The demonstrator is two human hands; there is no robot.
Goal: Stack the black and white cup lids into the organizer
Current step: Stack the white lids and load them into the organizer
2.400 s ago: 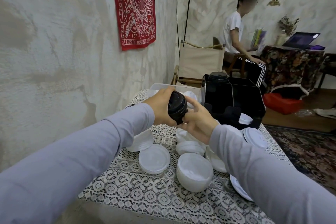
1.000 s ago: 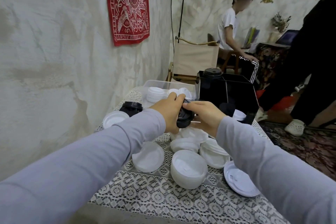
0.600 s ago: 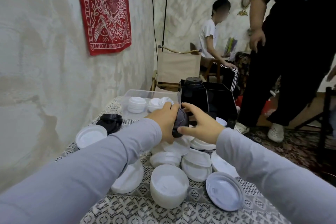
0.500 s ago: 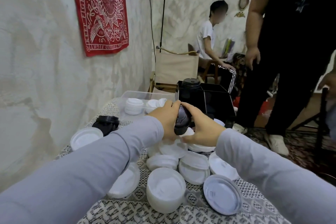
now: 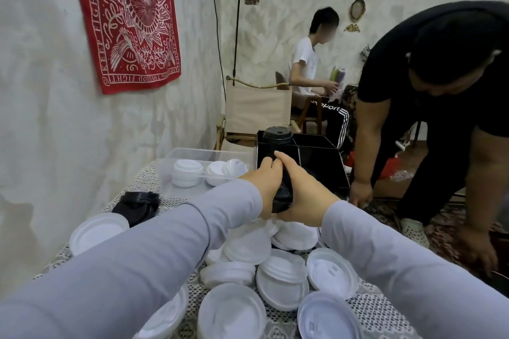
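Black lids [image 5: 283, 197], round, glossy, gripped between left hand [image 5: 265, 187] and right hand [image 5: 304, 195].

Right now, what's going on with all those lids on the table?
A person in grey sleeves is sorting cup lids. Their left hand and right hand together grip a small stack of black lids, held in front of the black organizer. One back compartment of it already holds a black pile. Lots of white lids lie loose on the lace tablecloth, and more sit in a clear bin. Another person in black bends down beside the table.
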